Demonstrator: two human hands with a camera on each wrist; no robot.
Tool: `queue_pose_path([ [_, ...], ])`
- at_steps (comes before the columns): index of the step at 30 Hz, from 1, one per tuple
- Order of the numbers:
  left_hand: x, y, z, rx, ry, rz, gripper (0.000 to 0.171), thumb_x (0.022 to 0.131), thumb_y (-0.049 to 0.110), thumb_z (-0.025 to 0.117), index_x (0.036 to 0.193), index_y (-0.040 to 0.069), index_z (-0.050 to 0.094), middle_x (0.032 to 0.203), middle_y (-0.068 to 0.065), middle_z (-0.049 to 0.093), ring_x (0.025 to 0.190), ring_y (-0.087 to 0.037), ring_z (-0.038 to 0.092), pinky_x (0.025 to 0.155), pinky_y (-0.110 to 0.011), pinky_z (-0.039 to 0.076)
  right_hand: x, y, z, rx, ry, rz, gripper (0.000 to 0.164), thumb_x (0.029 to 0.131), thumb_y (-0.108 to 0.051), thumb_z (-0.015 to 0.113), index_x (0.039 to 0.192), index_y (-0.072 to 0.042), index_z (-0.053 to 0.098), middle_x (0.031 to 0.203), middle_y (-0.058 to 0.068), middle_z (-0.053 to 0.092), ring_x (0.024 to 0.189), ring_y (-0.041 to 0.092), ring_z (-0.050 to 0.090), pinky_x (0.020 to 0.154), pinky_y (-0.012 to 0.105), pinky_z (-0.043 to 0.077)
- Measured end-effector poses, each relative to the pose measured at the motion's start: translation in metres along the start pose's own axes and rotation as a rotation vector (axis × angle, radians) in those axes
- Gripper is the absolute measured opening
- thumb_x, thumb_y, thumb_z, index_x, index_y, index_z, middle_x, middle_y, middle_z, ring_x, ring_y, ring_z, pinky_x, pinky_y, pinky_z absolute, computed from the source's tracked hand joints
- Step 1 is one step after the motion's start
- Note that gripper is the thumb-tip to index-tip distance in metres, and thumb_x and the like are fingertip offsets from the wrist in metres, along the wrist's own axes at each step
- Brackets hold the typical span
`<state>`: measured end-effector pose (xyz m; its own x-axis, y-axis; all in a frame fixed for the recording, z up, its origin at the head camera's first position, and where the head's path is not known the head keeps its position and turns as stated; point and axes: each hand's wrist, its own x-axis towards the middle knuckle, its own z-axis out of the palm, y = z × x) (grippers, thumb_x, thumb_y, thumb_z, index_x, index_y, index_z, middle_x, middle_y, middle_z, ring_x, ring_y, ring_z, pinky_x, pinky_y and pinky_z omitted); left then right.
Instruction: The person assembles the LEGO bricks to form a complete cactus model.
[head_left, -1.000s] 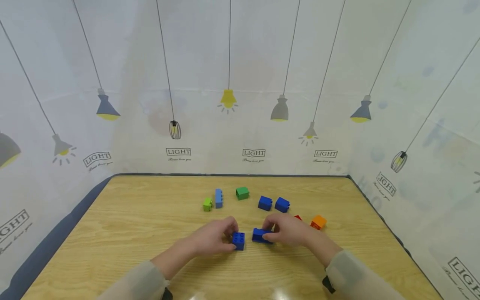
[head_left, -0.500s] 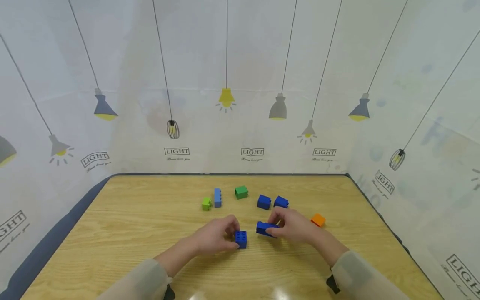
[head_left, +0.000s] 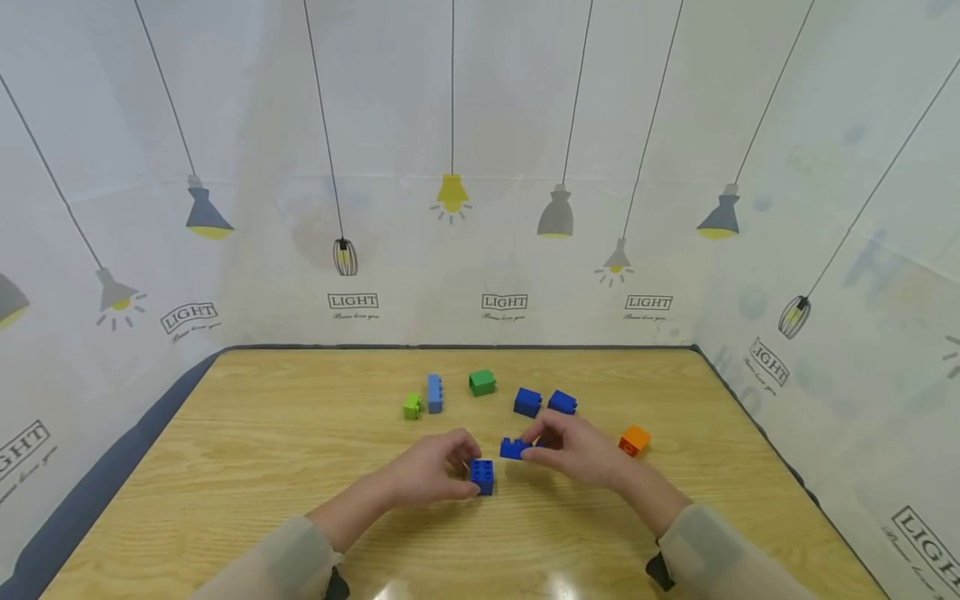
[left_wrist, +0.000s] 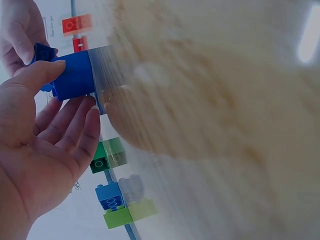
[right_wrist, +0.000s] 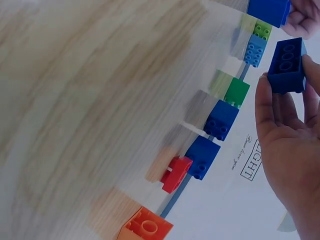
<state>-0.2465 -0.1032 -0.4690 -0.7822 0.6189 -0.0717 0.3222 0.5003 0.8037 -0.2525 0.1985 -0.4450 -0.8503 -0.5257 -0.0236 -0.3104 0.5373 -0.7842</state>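
Note:
My left hand [head_left: 427,473] holds a blue block [head_left: 482,477] with studs on top, low at the table, thumb on its near side. In the left wrist view the thumb presses that blue block [left_wrist: 74,75] and the fingers curve behind it. My right hand [head_left: 581,452] pinches a longer blue toy brick [head_left: 513,449] between thumb and fingers, raised over the table just beyond and right of the block. Its studs face up; in the right wrist view the hollow underside of the brick [right_wrist: 287,62] shows. A small gap separates the two pieces.
Behind the hands on the wooden table [head_left: 300,417] lie a lime brick [head_left: 412,407], a light blue brick [head_left: 435,393], a green brick [head_left: 482,382] and two blue bricks [head_left: 527,402]. An orange brick [head_left: 634,441] is at the right; a red brick [right_wrist: 176,175] shows in the right wrist view.
My right hand has lifted its blue brick off the table and levelled it, first moving slightly right, then back left toward the block. The left hand has shifted slightly right with its block.

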Motion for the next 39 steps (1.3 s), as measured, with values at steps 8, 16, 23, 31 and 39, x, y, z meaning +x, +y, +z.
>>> queue_pose_path([
  [8, 0.000, 0.000, 0.001, -0.050, 0.018, -0.016, 0.032, 0.098, 0.019, 0.084, 0.125, 0.012, 0.069, 0.117, -0.001, 0.076, 0.109, -0.017, 0.074, 0.097, -0.039, 0.064, 0.004, -0.004, 0.012, -0.041, -0.025, -0.087, 0.036, 0.107, -0.027, 0.074, 0.139, -0.011, 0.068, 0.135, 0.005, 0.073, 0.117, 0.023, 0.067, 0.105, 0.039, 0.061],
  [16, 0.002, -0.005, 0.002, -0.122, 0.019, -0.045, 0.034, 0.098, 0.020, 0.086, 0.126, 0.010, 0.069, 0.119, -0.003, 0.076, 0.110, -0.020, 0.075, 0.096, -0.040, 0.065, 0.010, -0.009, 0.024, -0.080, -0.034, -0.167, 0.037, 0.105, -0.023, 0.077, 0.141, -0.015, 0.074, 0.133, 0.000, 0.073, 0.117, 0.018, 0.067, 0.102, 0.033, 0.062],
  [23, 0.003, -0.006, 0.002, -0.124, 0.018, -0.057, 0.031, 0.098, 0.019, 0.085, 0.123, 0.011, 0.070, 0.116, -0.003, 0.076, 0.110, -0.020, 0.075, 0.095, -0.039, 0.066, 0.015, -0.010, 0.030, -0.076, -0.044, -0.184, 0.032, 0.102, -0.020, 0.081, 0.134, -0.026, 0.080, 0.122, -0.005, 0.070, 0.110, 0.012, 0.066, 0.099, 0.037, 0.064],
  [31, 0.003, -0.005, 0.001, -0.128, 0.015, -0.050, 0.029, 0.098, 0.018, 0.085, 0.121, 0.011, 0.070, 0.115, -0.003, 0.076, 0.110, -0.020, 0.075, 0.094, -0.038, 0.066, 0.015, -0.009, 0.033, -0.067, -0.045, -0.184, 0.029, 0.103, -0.028, 0.079, 0.132, -0.028, 0.081, 0.125, -0.006, 0.071, 0.111, 0.013, 0.068, 0.096, 0.028, 0.062],
  [39, 0.003, -0.005, 0.002, -0.109, 0.021, -0.059, 0.028, 0.097, 0.018, 0.086, 0.120, 0.012, 0.071, 0.113, -0.002, 0.076, 0.108, -0.019, 0.075, 0.091, -0.036, 0.065, 0.016, -0.012, 0.036, -0.094, -0.018, -0.160, 0.026, 0.103, -0.027, 0.078, 0.129, -0.027, 0.083, 0.122, -0.006, 0.075, 0.106, 0.009, 0.065, 0.088, 0.022, 0.057],
])
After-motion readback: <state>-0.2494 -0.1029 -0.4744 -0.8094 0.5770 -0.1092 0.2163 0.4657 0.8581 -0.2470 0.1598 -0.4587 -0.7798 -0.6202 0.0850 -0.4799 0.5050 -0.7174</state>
